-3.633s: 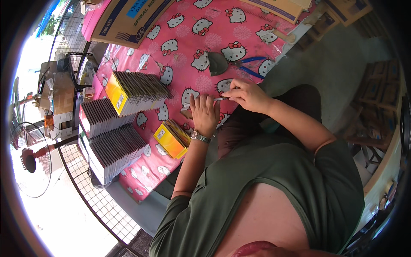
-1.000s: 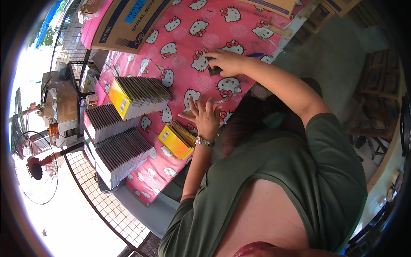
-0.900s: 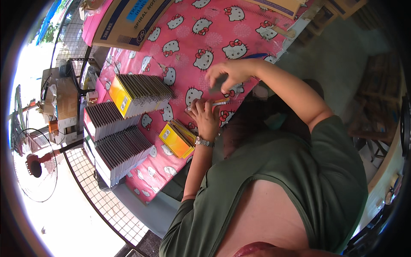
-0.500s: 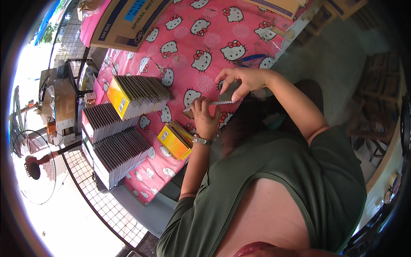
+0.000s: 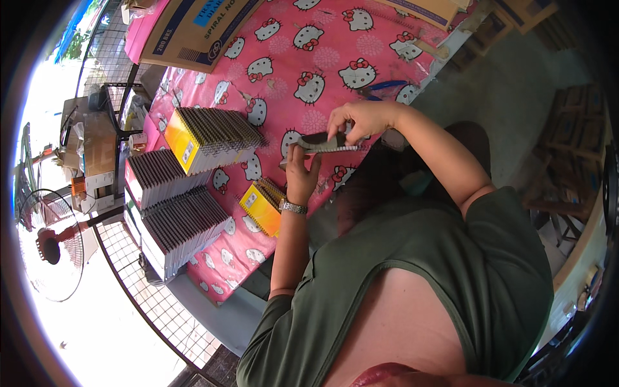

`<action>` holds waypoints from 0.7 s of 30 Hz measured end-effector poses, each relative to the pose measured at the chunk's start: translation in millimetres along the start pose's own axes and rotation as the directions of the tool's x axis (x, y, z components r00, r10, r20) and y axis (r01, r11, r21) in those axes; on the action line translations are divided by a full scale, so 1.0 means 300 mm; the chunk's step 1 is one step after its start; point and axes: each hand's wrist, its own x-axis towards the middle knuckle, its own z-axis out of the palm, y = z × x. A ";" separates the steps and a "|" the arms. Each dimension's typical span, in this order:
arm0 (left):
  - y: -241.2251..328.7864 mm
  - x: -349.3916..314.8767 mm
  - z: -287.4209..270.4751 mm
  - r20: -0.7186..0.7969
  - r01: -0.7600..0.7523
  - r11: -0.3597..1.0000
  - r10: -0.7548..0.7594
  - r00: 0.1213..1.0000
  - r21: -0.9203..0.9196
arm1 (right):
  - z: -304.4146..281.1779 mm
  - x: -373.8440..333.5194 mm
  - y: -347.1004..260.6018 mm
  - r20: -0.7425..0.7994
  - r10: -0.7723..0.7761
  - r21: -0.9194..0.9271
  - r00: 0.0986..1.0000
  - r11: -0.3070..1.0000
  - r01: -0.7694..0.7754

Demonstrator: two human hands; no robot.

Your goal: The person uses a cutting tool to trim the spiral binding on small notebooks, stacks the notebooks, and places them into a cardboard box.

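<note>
Over the near edge of the pink table cover, both hands are on a small spiral notebook (image 5: 325, 142) with a greyish surface and a pale coil along its near side. My left hand (image 5: 300, 179), with a metal watch on its wrist, grips the left end, thumb apart from the bent fingers. At the right part, my right hand (image 5: 367, 120) pinches it with thumb and forefinger; the exact contact is partly hidden. A few yellow spiral notebooks (image 5: 259, 209) lie just left of my left wrist.
Farther left stand a yellow-covered notebook stack (image 5: 184, 143) and dark-coiled notebook stacks (image 5: 184, 226). A cardboard box (image 5: 193, 35) sits at the far left of the pink-covered table (image 5: 277, 84). Beyond my right hand lies a blue-handled tool (image 5: 387, 85). A fan (image 5: 51, 248) stands left.
My right hand has drawn its fingers in from a wider spread and now pinches the notebook. More of the notebook's greyish surface shows between the hands. The view has shifted slightly.
</note>
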 end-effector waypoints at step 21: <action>-0.020 0.031 -0.019 0.069 -0.060 0.996 0.065 0.996 -0.072 | 0.075 -0.020 -0.179 -0.126 -0.135 -0.474 0.983 0.879 0.059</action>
